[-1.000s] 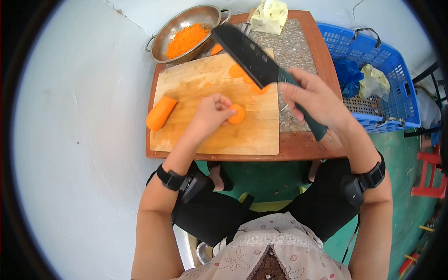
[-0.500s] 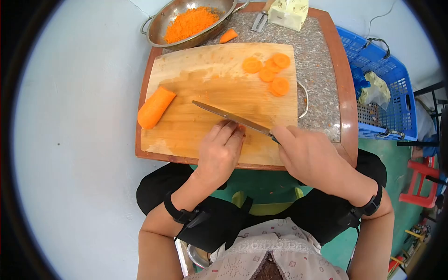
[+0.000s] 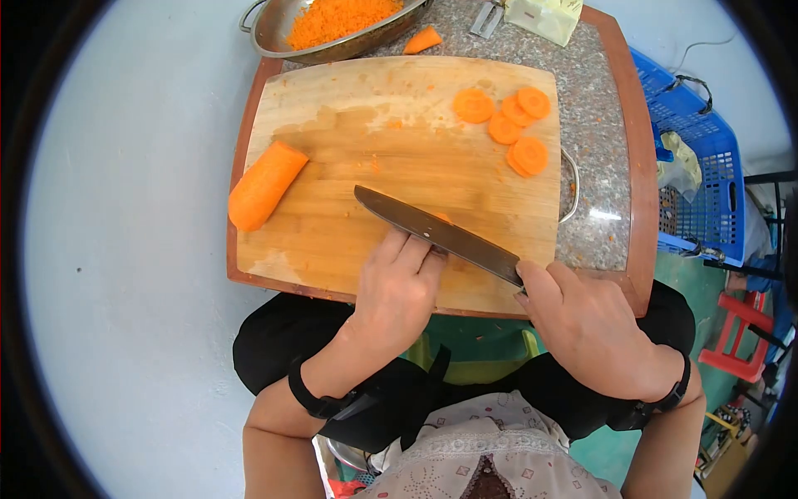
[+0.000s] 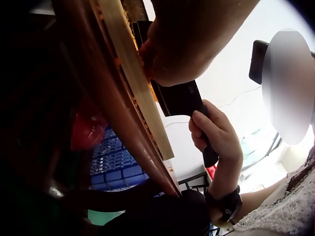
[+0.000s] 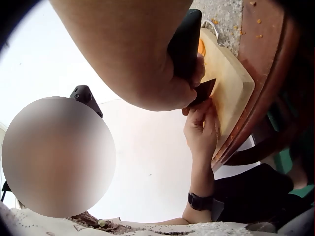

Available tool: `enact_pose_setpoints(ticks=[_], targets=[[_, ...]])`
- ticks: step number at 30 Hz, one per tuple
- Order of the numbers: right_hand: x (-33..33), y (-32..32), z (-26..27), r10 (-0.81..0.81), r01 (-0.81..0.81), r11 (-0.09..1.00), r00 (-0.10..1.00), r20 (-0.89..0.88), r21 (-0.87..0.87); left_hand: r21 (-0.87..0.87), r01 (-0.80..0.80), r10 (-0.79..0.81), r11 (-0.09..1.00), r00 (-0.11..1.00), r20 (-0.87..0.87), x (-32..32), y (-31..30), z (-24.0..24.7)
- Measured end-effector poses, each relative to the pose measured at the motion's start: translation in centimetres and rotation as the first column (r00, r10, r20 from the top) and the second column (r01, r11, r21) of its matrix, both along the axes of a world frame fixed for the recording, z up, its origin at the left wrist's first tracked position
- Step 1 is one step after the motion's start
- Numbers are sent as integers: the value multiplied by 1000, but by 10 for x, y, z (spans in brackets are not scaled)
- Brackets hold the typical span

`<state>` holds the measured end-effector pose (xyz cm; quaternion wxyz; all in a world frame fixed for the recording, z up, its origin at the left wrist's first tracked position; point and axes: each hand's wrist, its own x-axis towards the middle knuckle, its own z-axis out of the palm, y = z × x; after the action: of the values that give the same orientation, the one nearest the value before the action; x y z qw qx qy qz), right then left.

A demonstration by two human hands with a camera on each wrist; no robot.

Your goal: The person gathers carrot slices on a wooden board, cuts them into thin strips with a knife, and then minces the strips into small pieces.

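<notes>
My right hand (image 3: 590, 328) grips the dark green handle of a kitchen knife (image 3: 432, 230), also seen as a handle (image 5: 186, 46) in the right wrist view. Its broad dark blade lies slantwise across the cutting board (image 3: 332, 233). My left hand (image 3: 401, 287) has its fingertips bent right at the blade, holding a carrot slice mostly hidden by fingers and blade. A sliver of orange carrot (image 3: 443, 217) shows beyond the blade. At the board's left lies a thick carrot piece (image 3: 268, 187). Several round carrot slices (image 3: 474, 106) lie at the far right of the board.
A metal pan (image 3: 332, 51) of shredded carrot stands at the back left, with a small carrot end (image 3: 423, 40) beside it. A metal peeler (image 3: 486, 20) and a pale yellow packet (image 3: 544, 18) lie behind the board. Right of the table stands a blue basket (image 3: 706, 158).
The raised knife has come down to the board, and my left hand has turned over the slice it pinched. Since half a second ago the blade has shifted slightly; the view has moved too.
</notes>
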<state>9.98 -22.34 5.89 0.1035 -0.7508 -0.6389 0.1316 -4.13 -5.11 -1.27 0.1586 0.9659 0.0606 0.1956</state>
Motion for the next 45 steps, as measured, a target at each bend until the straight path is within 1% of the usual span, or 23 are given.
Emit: enact_pose_setpoints(ticks=[2, 5, 8, 11, 12, 15, 17, 20, 23, 26, 29, 32, 35, 36, 38, 41, 45], targets=[[-3, -1, 2, 11, -6, 999, 996, 90, -48, -3, -1, 1, 1000, 1000, -29, -1, -2, 2], [-4, 2, -1, 16, -6, 997, 993, 114, -82, -21, 3, -5, 1000, 997, -72, -2, -3, 5], [-1, 10, -1, 9, -6, 997, 999, 33, -82, -37, -1, -2, 999, 996, -86, -2, -2, 9], [-3, 23, -3, 34, -26, 991, 998, 55, -134, -48, -5, 2, 999, 998, -64, -1, -2, 8], [0, 24, -6, 23, -22, 994, 1000, 16, -104, -50, -3, 0, 999, 999, -54, -1, -2, 7], [6, 22, -12, 3, -6, 1000, 996, -94, -30, 19, -30, 30, 999, 999, -18, 1, -4, 3], [12, 16, -14, 3, -4, 1000, 985, -170, -5, 15, -25, 25, 1000, 999, -31, 0, -3, 3], [10, 12, -5, 25, -32, 998, 992, -123, -50, -2, -21, 21, 1000, 999, -30, -2, -3, 2], [7, 11, -5, 2, -6, 999, 994, -109, -36, -14, -13, 13, 1000, 999, -34, -2, -2, 3], [6, 10, -5, 12, -16, 998, 998, -62, -65, -39, -12, 10, 999, 999, -45, -2, -1, 4], [10, 11, 1, 30, -36, 995, 997, -68, -97, -54, -9, 7, 998, 999, -35, -2, 0, 4], [12, 14, 2, 44, -48, 990, 999, -32, -134, -57, -20, 18, 998, 999, -49, -2, 0, 5], [7, 25, 0, -58, 21, 978, 983, -176, -206, -76, -20, 15, 997, 998, -62, -2, -1, 8], [5, 27, -2, -45, 13, 984, 983, -178, -176, -82, -10, 5, 997, 998, -64, -2, -1, 10], [4, 29, -8, -22, 4, 994, 984, -174, -108, -36, -10, 8, 999, 997, -70, -1, -1, 10], [12, 23, -17, -123, 99, 990, 957, -262, -103, 46, -21, 23, 999, 999, -29, 1, -3, 7], [13, 14, -9, -84, 62, 993, 972, -220, -105, 76, -21, 22, 997, 1000, -17, 0, -2, 4]])
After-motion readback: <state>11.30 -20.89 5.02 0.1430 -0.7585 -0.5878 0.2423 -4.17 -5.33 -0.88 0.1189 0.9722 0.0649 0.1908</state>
